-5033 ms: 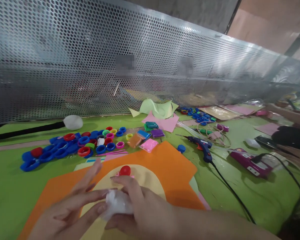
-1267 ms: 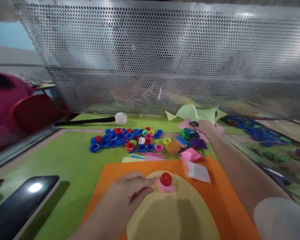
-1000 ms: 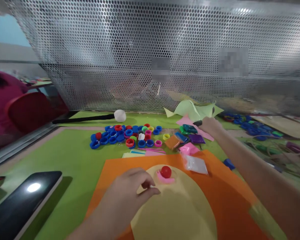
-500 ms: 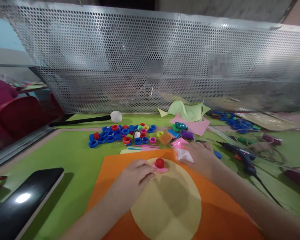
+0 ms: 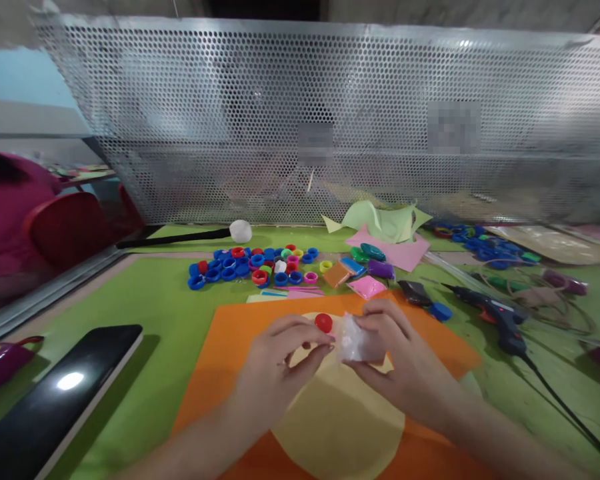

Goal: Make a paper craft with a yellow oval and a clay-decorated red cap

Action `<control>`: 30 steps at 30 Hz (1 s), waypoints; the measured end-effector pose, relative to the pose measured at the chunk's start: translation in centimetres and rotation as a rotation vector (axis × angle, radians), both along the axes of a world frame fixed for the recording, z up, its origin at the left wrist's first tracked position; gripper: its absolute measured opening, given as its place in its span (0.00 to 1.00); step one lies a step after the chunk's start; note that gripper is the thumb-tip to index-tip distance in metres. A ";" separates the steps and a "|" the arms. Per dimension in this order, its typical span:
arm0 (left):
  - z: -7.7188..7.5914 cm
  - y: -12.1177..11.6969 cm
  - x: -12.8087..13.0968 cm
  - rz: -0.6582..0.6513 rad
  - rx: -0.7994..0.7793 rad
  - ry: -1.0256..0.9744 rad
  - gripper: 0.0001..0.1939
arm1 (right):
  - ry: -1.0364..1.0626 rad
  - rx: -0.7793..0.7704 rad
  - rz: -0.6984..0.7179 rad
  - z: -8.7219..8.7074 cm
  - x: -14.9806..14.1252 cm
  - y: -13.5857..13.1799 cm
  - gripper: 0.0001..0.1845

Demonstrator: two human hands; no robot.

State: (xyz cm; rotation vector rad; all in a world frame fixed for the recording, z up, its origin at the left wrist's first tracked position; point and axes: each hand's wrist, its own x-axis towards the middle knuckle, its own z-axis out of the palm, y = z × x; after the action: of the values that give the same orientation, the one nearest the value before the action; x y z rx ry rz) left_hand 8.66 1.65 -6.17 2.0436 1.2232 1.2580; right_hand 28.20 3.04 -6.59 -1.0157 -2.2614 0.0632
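Observation:
My right hand (image 5: 397, 353) grips a small clear packet with white stuff inside (image 5: 361, 341), thumb below and fingers above. My left hand (image 5: 280, 363) is closed in a pinch just left of the packet. What lies between its fingertips is hidden now; a small white bit showed there a second ago. Behind the fingertips sits a red ball-like piece (image 5: 323, 323), with a bit of pink piece visible beneath it. It lies at the top of a pale yellow paper shape (image 5: 343, 420) on an orange sheet (image 5: 235, 327).
Bottle caps (image 5: 243, 267) and colored packets (image 5: 367, 287) lie behind the sheet, with a black packet (image 5: 414, 292) and blue cap (image 5: 440, 311) to the right. A glue gun (image 5: 495, 320) trails its cord. A phone (image 5: 65, 393) lies left; a perforated metal screen (image 5: 260, 133) stands behind.
My right hand came back from the far packets, left the black packet beside the orange sheet, and picked up the white packet. Both hands have come together over the yellow shape.

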 end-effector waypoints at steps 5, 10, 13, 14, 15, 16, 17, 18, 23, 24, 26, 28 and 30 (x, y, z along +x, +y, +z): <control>0.1 0.0 0.5 -0.005 -0.036 -0.042 0.05 | -0.004 0.057 0.050 -0.5 -0.7 -0.4 0.18; 0.3 0.2 0.6 0.035 -0.237 -0.066 0.05 | 0.014 0.168 0.068 -0.6 -1.3 -0.3 0.15; 0.3 0.5 0.6 0.004 -0.384 -0.032 0.08 | -0.047 0.219 0.088 -0.8 -1.7 -0.4 0.13; 0.3 0.5 0.6 -0.007 -0.416 -0.013 0.09 | -0.062 0.237 0.088 -0.9 -1.8 -0.5 0.13; 0.3 0.6 0.6 -0.017 -0.435 0.007 0.09 | -0.073 0.258 0.084 -1.0 -1.8 -0.6 0.12; 0.2 0.6 0.6 -0.025 -0.440 0.024 0.08 | -0.079 0.282 0.080 -1.2 -1.9 -0.6 0.12; 0.2 0.6 0.6 -0.027 -0.438 0.037 0.08 | -0.081 0.305 0.075 -1.2 -1.9 -0.7 0.12; 0.1 0.6 0.6 -0.025 -0.432 0.044 0.07 | -0.080 0.320 0.073 -1.3 -1.9 -0.7 0.12; -0.1 0.5 0.7 0.001 -0.367 0.021 0.07 | -0.005 0.259 0.076 -1.2 -1.8 -0.7 0.11; -0.2 0.4 0.7 0.003 -0.348 0.011 0.08 | 0.016 0.242 0.077 -1.1 -1.8 -0.8 0.11; -0.4 0.3 0.7 0.007 -0.301 -0.008 0.09 | 0.052 0.227 0.083 -0.9 -1.7 -0.9 0.11; -0.7 0.2 0.8 0.017 -0.250 -0.022 0.09 | 0.085 0.210 0.091 -0.9 -1.7 -1.0 0.11; -0.9 0.1 0.8 0.034 -0.207 -0.033 0.09 | 0.120 0.144 0.098 -1.1 -1.7 -1.1 0.11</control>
State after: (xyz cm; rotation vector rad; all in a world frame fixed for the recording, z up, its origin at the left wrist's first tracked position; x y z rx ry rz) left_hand 9.50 1.77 -7.03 1.8542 1.3196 1.1244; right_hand 26.46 1.92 -7.70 -0.8050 -2.1714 0.0023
